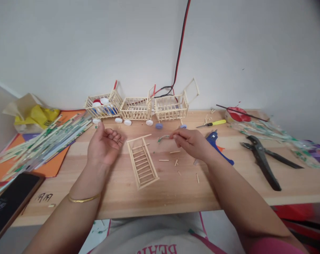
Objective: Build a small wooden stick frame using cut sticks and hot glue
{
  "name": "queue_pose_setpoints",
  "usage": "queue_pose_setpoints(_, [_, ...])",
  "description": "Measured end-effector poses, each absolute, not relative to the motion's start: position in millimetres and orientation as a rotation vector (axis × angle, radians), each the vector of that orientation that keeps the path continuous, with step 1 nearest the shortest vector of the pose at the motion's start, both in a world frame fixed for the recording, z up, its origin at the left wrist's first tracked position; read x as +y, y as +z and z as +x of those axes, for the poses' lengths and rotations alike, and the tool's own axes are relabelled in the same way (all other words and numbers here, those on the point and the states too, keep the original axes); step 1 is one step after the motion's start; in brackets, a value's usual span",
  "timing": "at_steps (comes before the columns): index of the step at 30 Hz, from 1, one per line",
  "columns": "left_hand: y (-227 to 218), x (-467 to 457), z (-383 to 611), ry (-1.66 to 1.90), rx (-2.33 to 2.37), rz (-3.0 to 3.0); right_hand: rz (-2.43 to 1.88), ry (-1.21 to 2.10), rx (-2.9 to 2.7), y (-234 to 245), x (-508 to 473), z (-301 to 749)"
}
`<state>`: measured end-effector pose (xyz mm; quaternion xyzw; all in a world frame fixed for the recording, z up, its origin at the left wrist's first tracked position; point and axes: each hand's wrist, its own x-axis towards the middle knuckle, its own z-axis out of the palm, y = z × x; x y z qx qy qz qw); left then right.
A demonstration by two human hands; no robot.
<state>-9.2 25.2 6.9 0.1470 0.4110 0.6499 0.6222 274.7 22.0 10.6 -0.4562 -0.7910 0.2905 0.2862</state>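
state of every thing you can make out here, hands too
left hand: palm up, holding nothing
right hand: pinching a thin scrap
slatted frame: lying down, unheld
leftmost cart: upright, loaded
middle cart: upright
right cart: upright
black hand tool: handles spread
blue glue gun: lying down, partly hidden
phone: screen mostly dark

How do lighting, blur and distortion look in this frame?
Head view: diffuse light, soft shadows on the wooden tabletop; head view: plastic wrappers at right look smeared, text on the phone unreadable; head view: upper-right corner dark, forearms apparently stretched by a wide-angle lens.
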Motion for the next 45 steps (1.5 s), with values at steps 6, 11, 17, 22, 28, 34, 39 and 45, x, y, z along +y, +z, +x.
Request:
queue_pose_setpoints(6, [7,27,-10,1.502,0.925,0.320,-1.419,0.615,-2.010,6,27,280])
queue_pose_setpoints(11, [9,27,-9,1.538,0.942,0.276,-1.460,0.610,-2.415,0,31,287])
queue_pose_setpoints(17, [12,28,-9,1.549,0.968,0.246,-1.461,0.615,-2.727,5,27,283])
queue_pose_setpoints(22, [12,30,-9,1.559,0.982,0.234,-1.562,0.534,-2.454,12,23,287])
queue_pose_setpoints(28, [11,29,-9,1.543,0.950,0.260,-1.345,0.918,-1.847,16,27,291])
queue_pose_setpoints(34, [4,29,-8,1.669,0.978,0.647,-0.843,1.657,-0.916,7,32,271])
queue_pose_setpoints(39, [9,14,-6,1.796,1.227,1.189,-0.739,1.852,-0.807,9,26,257])
queue_pose_setpoints(45, [55,-13,24,1.359,1.207,2.354,-0.701,1.833,-0.994,17,12,247])
